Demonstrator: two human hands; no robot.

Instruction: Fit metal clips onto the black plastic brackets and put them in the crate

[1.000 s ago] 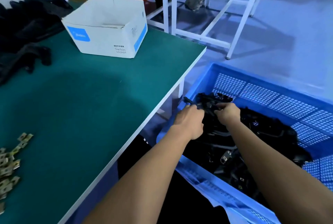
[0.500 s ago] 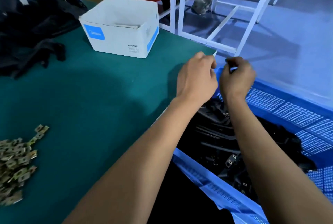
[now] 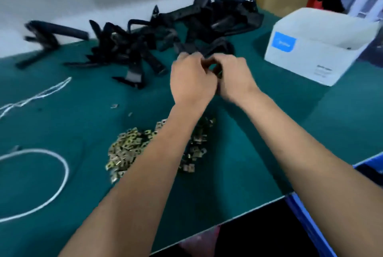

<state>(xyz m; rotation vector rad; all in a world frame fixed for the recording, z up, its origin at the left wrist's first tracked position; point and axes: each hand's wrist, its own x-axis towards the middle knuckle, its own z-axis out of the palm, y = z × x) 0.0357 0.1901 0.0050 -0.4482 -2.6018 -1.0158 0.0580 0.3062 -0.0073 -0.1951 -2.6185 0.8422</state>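
- The whole view is smeared by motion blur; the black plastic brackets at the far side of the counter run together, so single pieces cannot be counted.
- The left hand and right hand meet with fingers curled; what each grip holds, if anything, cannot be told.
- The left forearm covers the middle of the metal clips.
- Only a corner of the blue crate shows at the right edge.
- Print on the white box is unreadable.
- The white cord is cut off at the left edge.
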